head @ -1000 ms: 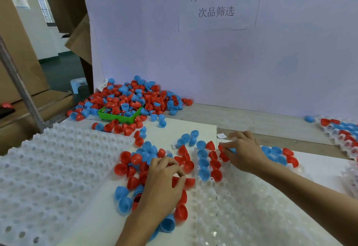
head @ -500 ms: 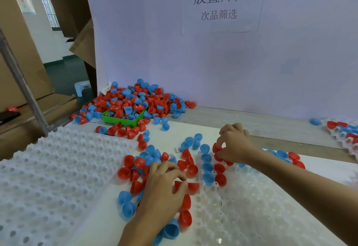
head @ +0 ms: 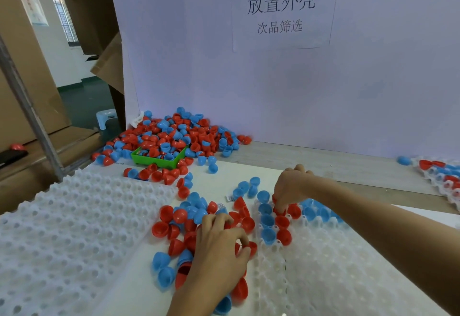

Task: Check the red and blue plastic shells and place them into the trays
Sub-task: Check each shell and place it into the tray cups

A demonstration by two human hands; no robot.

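Loose red and blue shells (head: 191, 218) lie scattered on the white board between two white dimpled trays. My left hand (head: 219, 248) rests curled over this scatter, its fingertips pinching a red shell (head: 250, 247) at the edge of the right tray (head: 323, 271). My right hand (head: 290, 186) reaches down to the tray's far rows and pinches a red shell (head: 278, 210) into a pocket. Two short columns of blue shells (head: 267, 221) and red shells (head: 283, 228) sit in the tray beside it.
A large heap of shells (head: 174, 136) surrounds a green bin (head: 156, 160) at the back left. An unfilled white tray (head: 74, 228) lies on the left. Another filled tray (head: 443, 173) sits at the far right. A purple backboard with a paper sign (head: 281, 9) stands behind.
My right hand moved left and slightly back to the tray's near columns, bringing a red shell down there. My left hand stayed over the loose shells, its fingers shifting on a red one.
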